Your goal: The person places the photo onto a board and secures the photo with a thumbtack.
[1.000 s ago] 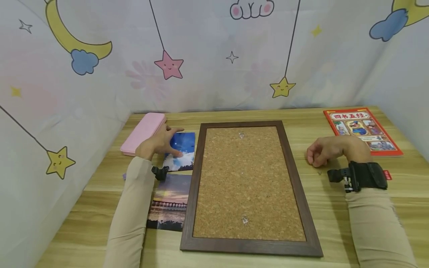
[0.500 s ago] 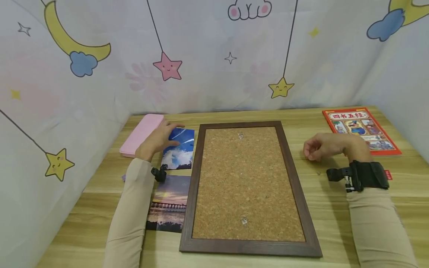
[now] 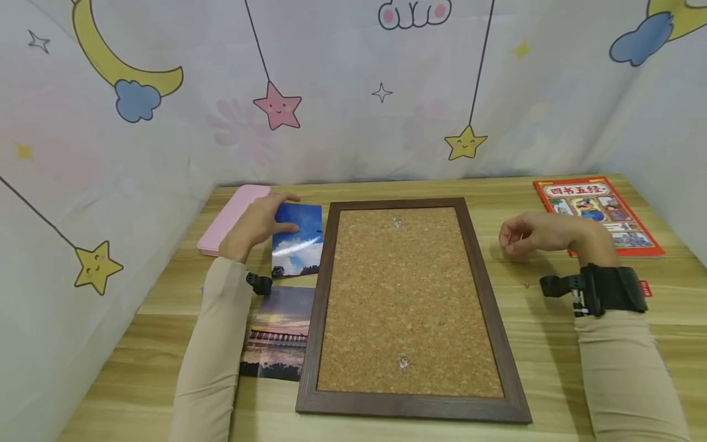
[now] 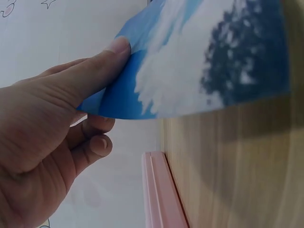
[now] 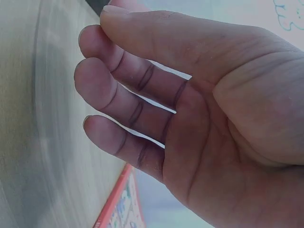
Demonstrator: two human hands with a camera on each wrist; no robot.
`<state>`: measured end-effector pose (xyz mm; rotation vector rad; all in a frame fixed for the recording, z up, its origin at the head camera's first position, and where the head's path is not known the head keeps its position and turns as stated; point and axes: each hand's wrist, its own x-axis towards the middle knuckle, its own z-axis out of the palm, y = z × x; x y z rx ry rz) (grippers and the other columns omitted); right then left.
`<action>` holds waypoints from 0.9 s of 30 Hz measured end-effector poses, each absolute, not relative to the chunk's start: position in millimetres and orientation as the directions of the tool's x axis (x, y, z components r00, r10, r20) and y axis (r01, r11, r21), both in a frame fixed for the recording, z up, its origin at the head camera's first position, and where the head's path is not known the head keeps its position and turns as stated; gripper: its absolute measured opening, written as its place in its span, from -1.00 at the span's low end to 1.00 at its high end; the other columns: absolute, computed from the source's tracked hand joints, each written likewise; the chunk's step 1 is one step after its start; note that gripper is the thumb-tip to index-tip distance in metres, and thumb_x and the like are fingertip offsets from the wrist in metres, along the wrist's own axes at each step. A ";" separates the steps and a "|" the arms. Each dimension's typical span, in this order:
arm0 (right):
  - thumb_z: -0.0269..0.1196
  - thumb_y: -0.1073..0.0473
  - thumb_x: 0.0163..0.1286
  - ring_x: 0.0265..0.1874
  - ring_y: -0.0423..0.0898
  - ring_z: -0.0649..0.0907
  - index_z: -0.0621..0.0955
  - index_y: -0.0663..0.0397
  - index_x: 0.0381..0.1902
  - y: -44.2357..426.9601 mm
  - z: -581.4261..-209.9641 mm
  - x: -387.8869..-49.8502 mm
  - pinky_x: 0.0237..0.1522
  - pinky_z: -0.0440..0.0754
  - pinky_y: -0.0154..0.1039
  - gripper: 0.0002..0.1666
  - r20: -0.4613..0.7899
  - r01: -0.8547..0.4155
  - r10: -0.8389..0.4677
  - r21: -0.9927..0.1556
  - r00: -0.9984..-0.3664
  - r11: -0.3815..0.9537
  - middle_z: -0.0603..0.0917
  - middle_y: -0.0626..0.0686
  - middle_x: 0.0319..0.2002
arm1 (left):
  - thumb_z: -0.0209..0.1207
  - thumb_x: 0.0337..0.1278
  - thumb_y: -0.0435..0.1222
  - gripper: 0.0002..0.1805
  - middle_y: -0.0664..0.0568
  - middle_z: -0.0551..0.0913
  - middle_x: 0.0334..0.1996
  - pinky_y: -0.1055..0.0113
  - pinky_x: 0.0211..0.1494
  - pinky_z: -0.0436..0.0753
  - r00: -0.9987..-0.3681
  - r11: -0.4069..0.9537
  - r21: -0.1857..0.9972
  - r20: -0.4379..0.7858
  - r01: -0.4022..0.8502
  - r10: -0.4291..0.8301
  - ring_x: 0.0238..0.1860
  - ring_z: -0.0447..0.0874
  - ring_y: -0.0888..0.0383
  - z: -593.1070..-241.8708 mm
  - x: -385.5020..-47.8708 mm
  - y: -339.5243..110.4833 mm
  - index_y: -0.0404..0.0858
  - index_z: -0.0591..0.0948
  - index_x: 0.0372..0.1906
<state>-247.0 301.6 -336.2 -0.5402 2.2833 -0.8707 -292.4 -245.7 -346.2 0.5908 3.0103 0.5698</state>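
Observation:
My left hand (image 3: 259,221) pinches a photo of blue sky and clouds (image 3: 301,258) at its left side, thumb on the picture face. In the left wrist view the photo (image 4: 180,61) bends slightly and is raised off the wooden table. A sunset pier photo (image 3: 282,337) lies below it, its right side against or under the frame's edge; I cannot tell which. A brown-framed corkboard (image 3: 414,301) lies flat in the middle. Right of the board, my right hand (image 3: 541,232) hovers with loosely curled fingers, and the right wrist view shows a bare palm (image 5: 190,142).
A pink pencil case (image 3: 232,218) sits behind my left hand. At the back right lies a red picture book (image 3: 629,227), partly behind my right hand. Small clear pins or tacks (image 3: 404,362) show on the cork. A patterned curtain (image 3: 342,147) stands behind the wooden table (image 3: 149,356).
My left hand has taken hold of the sky photo and raised it, moving slightly away toward the back. My right hand has risen a little, its fingers still loosely curled.

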 end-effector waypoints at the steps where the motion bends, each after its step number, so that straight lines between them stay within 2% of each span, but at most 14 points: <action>1: 0.21 0.29 0.47 -0.40 -0.03 0.51 0.53 0.29 -0.17 301.9 -336.0 -246.8 -0.31 0.52 -0.16 -0.88 -0.405 -0.143 -0.563 -0.707 -0.720 0.692 0.52 0.09 -0.37 | 0.43 0.14 -0.20 -0.30 -0.25 0.49 0.30 -0.12 0.37 0.33 -0.929 0.860 0.362 0.055 0.360 0.366 0.33 0.40 -0.22 -344.9 -292.3 -245.9 -0.21 0.44 0.37; 7: 0.20 0.28 0.48 -0.42 0.00 0.51 0.53 0.29 -0.16 302.0 -335.6 -245.9 -0.32 0.53 -0.14 -0.87 -0.374 -0.159 -0.582 -0.729 -0.722 0.666 0.53 0.11 -0.37 | 0.42 0.16 -0.18 -0.36 -0.26 0.55 0.24 -0.10 0.30 0.42 -0.933 0.842 0.404 0.099 0.357 0.347 0.25 0.50 -0.22 -341.4 -291.6 -248.8 -0.19 0.47 0.32; 11: 0.20 0.31 0.48 -0.40 0.00 0.53 0.54 0.26 -0.15 300.5 -331.4 -244.3 -0.29 0.54 -0.14 -0.91 -0.318 -0.210 -0.580 -0.716 -0.750 0.665 0.55 0.12 -0.34 | 0.40 0.18 -0.15 -0.40 -0.30 0.62 0.10 -0.08 0.17 0.51 -0.933 0.837 0.412 0.141 0.360 0.332 0.08 0.61 -0.20 -338.6 -290.7 -251.5 -0.19 0.50 0.29; 15: 0.16 0.29 0.52 -0.35 0.01 0.54 0.54 0.25 -0.12 299.1 -328.8 -243.8 -0.26 0.54 -0.14 -0.90 -0.266 -0.249 -0.561 -0.693 -0.784 0.676 0.56 0.12 -0.29 | 0.38 0.20 -0.13 -0.41 -0.33 0.66 -0.03 -0.06 0.06 0.55 -0.935 0.841 0.409 0.180 0.353 0.304 -0.07 0.63 -0.16 -335.5 -290.1 -253.2 -0.17 0.50 0.30; 20: 0.12 0.26 0.56 -0.29 0.04 0.57 0.55 0.21 -0.05 297.9 -329.0 -244.0 -0.23 0.56 -0.13 -0.87 -0.231 -0.261 -0.525 -0.664 -0.819 0.700 0.59 0.11 -0.21 | 0.34 0.25 -0.11 -0.42 -0.30 0.63 0.05 -0.03 0.10 0.53 -0.933 0.841 0.409 0.215 0.353 0.288 -0.03 0.61 -0.13 -332.1 -288.6 -255.4 -0.18 0.50 0.32; 27: 0.12 0.23 0.56 -0.25 0.07 0.61 0.56 0.22 -0.02 295.0 -322.8 -241.6 -0.19 0.59 -0.10 -0.82 -0.186 -0.283 -0.499 -0.636 -0.846 0.718 0.62 0.13 -0.15 | 0.24 0.36 -0.15 -0.45 -0.34 0.50 0.26 -0.10 0.34 0.39 -0.934 0.815 0.460 0.221 0.353 0.279 0.27 0.47 -0.22 -325.3 -285.5 -259.5 -0.20 0.45 0.36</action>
